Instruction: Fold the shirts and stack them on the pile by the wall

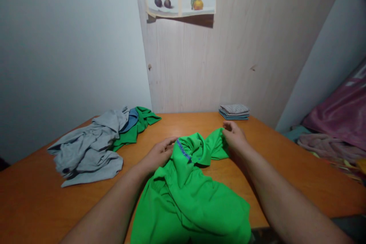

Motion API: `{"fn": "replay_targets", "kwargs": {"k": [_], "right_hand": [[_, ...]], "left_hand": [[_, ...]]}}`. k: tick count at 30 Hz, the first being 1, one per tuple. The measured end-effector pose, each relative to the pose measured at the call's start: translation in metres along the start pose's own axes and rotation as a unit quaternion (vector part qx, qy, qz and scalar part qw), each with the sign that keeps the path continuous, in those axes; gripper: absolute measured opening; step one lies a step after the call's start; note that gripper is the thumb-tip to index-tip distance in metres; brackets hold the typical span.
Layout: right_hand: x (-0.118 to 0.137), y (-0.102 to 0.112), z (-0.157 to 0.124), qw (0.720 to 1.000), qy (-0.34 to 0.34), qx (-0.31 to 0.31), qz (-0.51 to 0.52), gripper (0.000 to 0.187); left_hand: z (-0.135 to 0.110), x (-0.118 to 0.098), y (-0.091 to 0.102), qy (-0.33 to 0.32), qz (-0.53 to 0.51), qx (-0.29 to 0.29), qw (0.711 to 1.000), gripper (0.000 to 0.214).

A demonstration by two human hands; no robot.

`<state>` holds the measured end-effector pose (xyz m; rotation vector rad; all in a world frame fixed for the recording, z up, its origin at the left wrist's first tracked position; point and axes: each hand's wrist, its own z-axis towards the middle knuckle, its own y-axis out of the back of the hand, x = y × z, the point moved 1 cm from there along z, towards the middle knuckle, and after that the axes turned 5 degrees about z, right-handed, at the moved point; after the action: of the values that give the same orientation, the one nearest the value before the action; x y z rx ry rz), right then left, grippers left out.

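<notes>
A bright green shirt (197, 194) lies crumpled across the front of the table and runs over its near edge. A strip of blue-purple patterned trim shows along its bunched upper opening. My left hand (161, 154) is at the left of this opening, its fingers closed on the fabric and partly hidden behind it. Over on the right, my right hand (236, 136) pinches the end of a sleeve-like part that stretches out from the bunched cloth. Both forearms flank the shirt.
On the wooden table (183, 122), a loose heap holds a grey garment (88, 148), a blue piece (130, 120) and another green garment (143, 120). Folded striped cloth (234, 110) sits at the back right. A wall stands behind; pink fabric (337, 110) lies beyond the right edge.
</notes>
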<state>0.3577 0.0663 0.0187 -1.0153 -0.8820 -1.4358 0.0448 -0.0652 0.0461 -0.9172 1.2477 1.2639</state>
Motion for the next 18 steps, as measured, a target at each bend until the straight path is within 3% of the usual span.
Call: {"fn": "replay_targets", "kwargs": {"k": [2, 4, 7, 9, 11, 14, 18], "right_hand": [[0.006, -0.003, -0.004, 0.991, 0.059, 0.013, -0.121, 0.045], [0.011, -0.009, -0.01, 0.961, 0.112, 0.086, -0.239, 0.054], [0.015, -0.017, -0.02, 0.902, 0.137, 0.211, -0.352, 0.066], [0.014, -0.02, -0.024, 0.874, 0.112, 0.25, -0.401, 0.067], [0.014, -0.02, -0.025, 0.866, 0.078, 0.254, -0.423, 0.057], [0.017, -0.018, -0.022, 0.872, 0.051, 0.237, -0.426, 0.026], [0.027, -0.01, -0.014, 0.892, 0.071, 0.154, -0.419, 0.014]], "left_hand": [[0.0, 0.0, -0.005, -0.019, 0.027, 0.074, 0.997, 0.037], [-0.001, 0.0, -0.008, -0.028, 0.058, 0.123, 0.99, 0.033], [-0.003, 0.0, -0.006, -0.012, 0.082, 0.147, 0.986, 0.028], [-0.004, 0.001, -0.003, 0.013, 0.086, 0.14, 0.986, 0.025], [-0.005, 0.004, 0.002, 0.034, 0.091, 0.103, 0.99, 0.02], [-0.003, 0.008, 0.009, 0.044, 0.076, 0.004, 0.996, 0.019], [0.001, 0.0, 0.019, 0.025, -0.081, -0.118, 0.989, 0.019]]}}
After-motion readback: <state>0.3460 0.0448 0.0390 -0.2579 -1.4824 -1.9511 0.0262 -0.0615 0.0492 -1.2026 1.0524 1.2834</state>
